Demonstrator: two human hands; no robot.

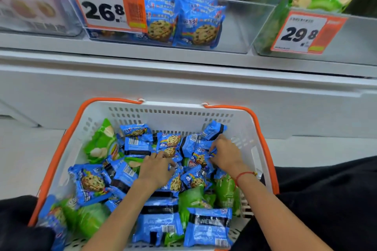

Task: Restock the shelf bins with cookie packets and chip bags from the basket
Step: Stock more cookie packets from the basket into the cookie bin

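— Head view is showing what on the left?

— I am seeing a white basket (61, 161) with orange handles, sitting below the shelf. Green chip bags (101, 141) are lying against its left wall, and blue cookie packets (91, 183) are heaped across the middle, barcodes showing on several. The brand writing is too blurred for me to read.

— And the hands?

— My left hand (156, 168) is resting palm down on the heap, fingers curling into the packets; I cannot tell whether it is gripping one. My right hand (225, 154), a red cord on its wrist, is pinching a blue packet (201, 159) just beside it.

— Above?

— A clear bin (240, 26) is holding upright cookie packets, its orange tag (108, 8) reading 26.8. Right of it, a bin of green bags is wearing a second tag (304, 33), reading 29.8.
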